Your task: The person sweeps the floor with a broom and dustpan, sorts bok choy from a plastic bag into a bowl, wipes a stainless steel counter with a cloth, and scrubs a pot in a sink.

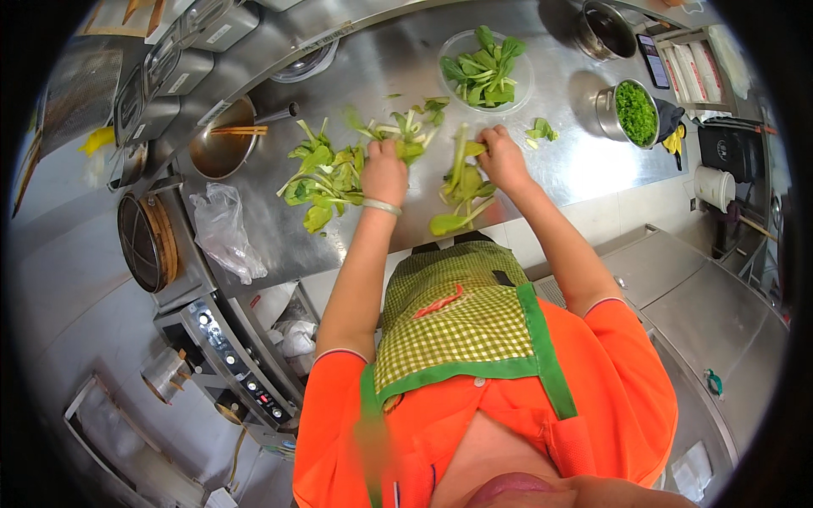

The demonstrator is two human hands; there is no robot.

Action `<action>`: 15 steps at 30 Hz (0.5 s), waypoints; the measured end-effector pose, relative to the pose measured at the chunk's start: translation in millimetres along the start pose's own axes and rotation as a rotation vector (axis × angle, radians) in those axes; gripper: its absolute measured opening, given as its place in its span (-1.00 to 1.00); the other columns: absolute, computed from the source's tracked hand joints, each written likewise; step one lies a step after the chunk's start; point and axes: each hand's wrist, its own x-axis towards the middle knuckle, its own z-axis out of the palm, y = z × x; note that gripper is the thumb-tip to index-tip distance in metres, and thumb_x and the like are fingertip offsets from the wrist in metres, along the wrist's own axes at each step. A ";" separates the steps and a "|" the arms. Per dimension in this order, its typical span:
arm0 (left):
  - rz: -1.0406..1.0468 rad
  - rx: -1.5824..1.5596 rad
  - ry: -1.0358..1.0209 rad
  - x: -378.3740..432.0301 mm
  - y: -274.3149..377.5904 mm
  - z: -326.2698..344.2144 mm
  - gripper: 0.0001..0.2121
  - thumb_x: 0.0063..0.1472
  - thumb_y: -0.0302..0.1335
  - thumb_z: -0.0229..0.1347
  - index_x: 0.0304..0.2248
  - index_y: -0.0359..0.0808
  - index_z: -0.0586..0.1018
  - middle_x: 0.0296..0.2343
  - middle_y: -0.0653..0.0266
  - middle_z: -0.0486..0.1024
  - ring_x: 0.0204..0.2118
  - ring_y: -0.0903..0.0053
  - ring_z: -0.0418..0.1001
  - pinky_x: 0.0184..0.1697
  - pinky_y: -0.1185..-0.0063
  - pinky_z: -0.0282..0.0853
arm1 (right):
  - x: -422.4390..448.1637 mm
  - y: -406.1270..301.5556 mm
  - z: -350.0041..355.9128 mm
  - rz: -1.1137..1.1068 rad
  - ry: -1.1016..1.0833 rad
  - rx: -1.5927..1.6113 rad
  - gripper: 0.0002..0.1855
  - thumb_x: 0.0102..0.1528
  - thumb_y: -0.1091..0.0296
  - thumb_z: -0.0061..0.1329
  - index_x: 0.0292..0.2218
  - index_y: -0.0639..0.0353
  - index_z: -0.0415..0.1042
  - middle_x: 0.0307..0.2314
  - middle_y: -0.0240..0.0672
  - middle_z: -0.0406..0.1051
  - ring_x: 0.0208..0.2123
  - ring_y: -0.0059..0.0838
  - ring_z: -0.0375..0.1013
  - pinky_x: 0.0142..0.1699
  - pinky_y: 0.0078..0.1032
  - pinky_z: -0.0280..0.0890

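My left hand (385, 174), with a bangle at its wrist, rests its fingers among leafy greens (327, 168) heaped on the steel counter; its fingertips are partly hidden, so its grip is unclear. My right hand (502, 155) pinches a yellowish leaf (473, 148) at its thumb and fingers. Just left of that hand lies a small pile of yellowed leaves and stalks (465, 184) near the counter's front edge. Beyond both hands, a clear round bowl (528, 89) holds green leaves with pale stems (486, 70). A few leaf scraps (542, 129) lie right of the right hand.
A metal pot of chopped greens (635, 114), another pot (608, 32) and a phone (654, 61) stand or lie at the right. At the left are a pan (222, 152) with chopsticks (239, 131) and a crumpled plastic bag (227, 228). A shelf edge (292, 51) crosses the upper left.
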 end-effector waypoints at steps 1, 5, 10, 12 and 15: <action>0.062 -0.005 0.063 6.7 -26.5 7.8 -0.57 0.02 -0.46 0.15 -0.08 -0.31 0.40 -0.16 0.04 0.41 -0.29 0.19 0.48 -0.26 0.36 0.42 | 3.8 -11.1 1.1 0.006 -0.037 0.112 -0.66 -0.03 0.44 -0.02 -0.15 0.21 0.37 -0.32 -0.19 0.37 -0.32 -0.24 0.45 -0.22 -0.43 0.37; -0.189 -0.528 -0.074 12.7 -38.7 -34.4 -0.66 0.05 -0.53 0.13 -0.14 -0.37 0.44 -0.29 0.14 0.47 -0.43 0.40 0.50 -0.35 0.50 0.42 | 1.8 -39.0 -24.0 0.189 -0.239 0.948 -0.73 0.09 0.49 -0.10 -0.13 0.27 0.35 -0.31 -0.30 0.44 -0.34 -0.51 0.48 -0.27 -0.60 0.38; -0.152 -0.533 0.180 -18.8 -16.9 -96.3 -0.70 0.09 -0.54 0.10 -0.15 -0.40 0.43 -0.26 0.13 0.45 -0.47 0.52 0.47 -0.41 0.58 0.38 | -16.3 -27.9 -61.4 0.141 -0.149 0.906 -0.62 0.13 0.50 -0.17 0.00 0.31 0.27 -0.13 -0.21 0.36 -0.35 -0.50 0.49 -0.34 -0.58 0.40; -0.076 -0.269 0.272 -36.0 -6.2 -104.0 -0.72 0.10 -0.55 0.08 -0.16 -0.40 0.43 -0.27 0.10 0.43 -0.47 0.48 0.46 -0.40 0.56 0.38 | -16.7 24.8 -63.0 0.111 0.020 0.665 -0.58 0.11 0.46 -0.13 0.02 0.27 0.26 -0.15 -0.15 0.35 -0.38 -0.43 0.49 -0.33 -0.54 0.39; -0.051 -0.176 0.186 -66.7 6.3 -91.5 -0.75 0.11 -0.53 0.05 -0.18 -0.37 0.45 -0.32 0.05 0.40 -0.42 0.32 0.45 -0.32 0.45 0.40 | -20.5 61.6 -81.5 0.199 0.240 0.185 -0.52 0.07 0.38 -0.05 0.04 0.20 0.25 -0.20 -0.08 0.34 -0.38 -0.28 0.47 -0.28 -0.43 0.37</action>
